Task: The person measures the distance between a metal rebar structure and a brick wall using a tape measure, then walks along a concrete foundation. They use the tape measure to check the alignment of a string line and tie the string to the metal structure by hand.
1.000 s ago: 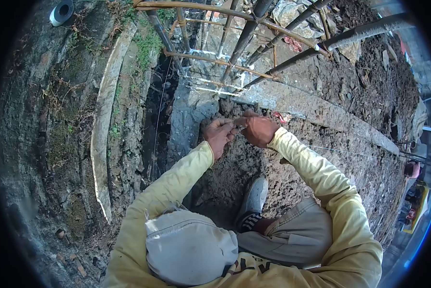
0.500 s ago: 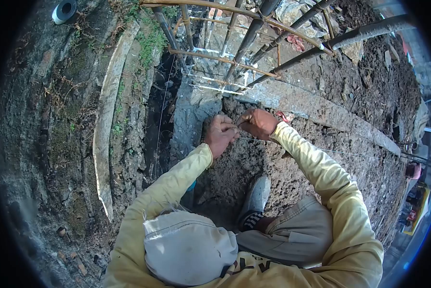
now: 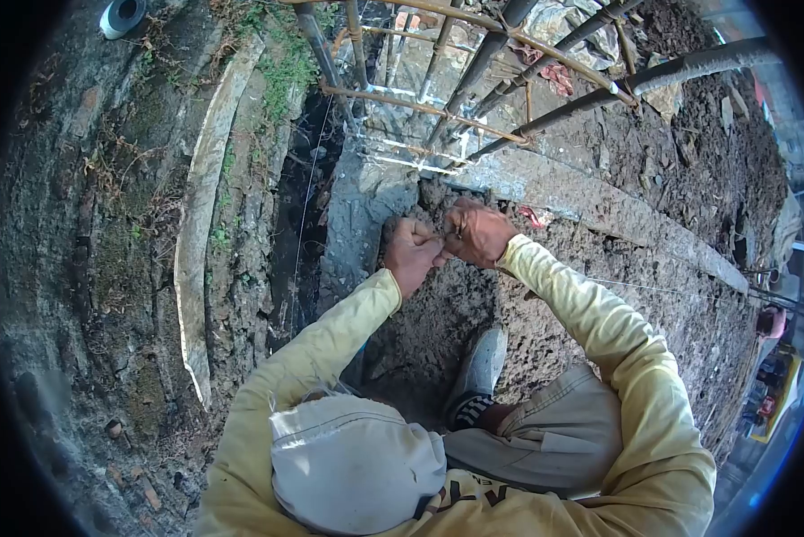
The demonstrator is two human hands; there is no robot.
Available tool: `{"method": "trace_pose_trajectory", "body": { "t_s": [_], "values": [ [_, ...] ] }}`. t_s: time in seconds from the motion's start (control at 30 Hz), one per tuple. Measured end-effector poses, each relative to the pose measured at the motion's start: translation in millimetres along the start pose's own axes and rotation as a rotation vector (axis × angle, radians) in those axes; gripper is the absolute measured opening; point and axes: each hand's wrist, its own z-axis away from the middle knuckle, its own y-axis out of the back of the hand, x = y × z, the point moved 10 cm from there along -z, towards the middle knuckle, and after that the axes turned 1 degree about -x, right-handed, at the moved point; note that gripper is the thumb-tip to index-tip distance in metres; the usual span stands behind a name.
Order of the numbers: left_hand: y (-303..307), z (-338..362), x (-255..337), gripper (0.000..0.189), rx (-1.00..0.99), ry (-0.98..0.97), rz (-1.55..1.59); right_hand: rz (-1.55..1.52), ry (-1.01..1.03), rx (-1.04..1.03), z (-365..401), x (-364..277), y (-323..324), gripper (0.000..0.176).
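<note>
The left hand (image 3: 413, 253) and the right hand (image 3: 478, 233) are pushed together, knuckle to knuckle. Both sets of fingers are curled in tight and pinch at the spot where the hands meet. What they pinch is very thin and hard to see. It looks like the end of the thin string (image 3: 653, 287), which runs off to the right of the fingers, pulled straight over the dirt.

Just above the fingers is a gray concrete edge (image 3: 581, 192). Past that stands a cage of steel bars (image 3: 474, 80). A red scrap (image 3: 536, 217) lies just right of the fingers. Another thin line (image 3: 305, 206) hangs to the left of them.

I think the string could slip out of the pinch, because it is so thin and looks pulled tight. It could also snag on the rough dirt and go slack. The ends of the bars are near the fingers, so a quick pull upward could scrape a hand.

The only thing here like a container is the dug pit below the fingers. In it are lumpy dirt and the person's gray shoe (image 3: 479, 362).
</note>
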Motion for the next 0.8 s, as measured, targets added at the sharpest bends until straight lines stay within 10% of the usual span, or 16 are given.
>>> {"method": "trace_pose_trajectory", "body": {
  "t_s": [0.3, 0.57, 0.8],
  "values": [
    [-3.9, -9.7, -5.0, 0.02, -0.044, 0.113, 0.301, -1.037, -0.2, 0.01, -18.0, 38.6, -18.2, 0.008],
    [7.7, -13.9, -8.3, 0.017, -0.072, 0.106, 0.377, -0.274, 0.054, 0.089, -47.0, 22.2, 0.7, 0.011],
    [17.6, -18.5, -3.9, 0.013, 0.018, 0.172, 0.372, -0.892, -0.142, 0.213, -49.2, 41.6, -13.5, 0.009]
  ]
}}
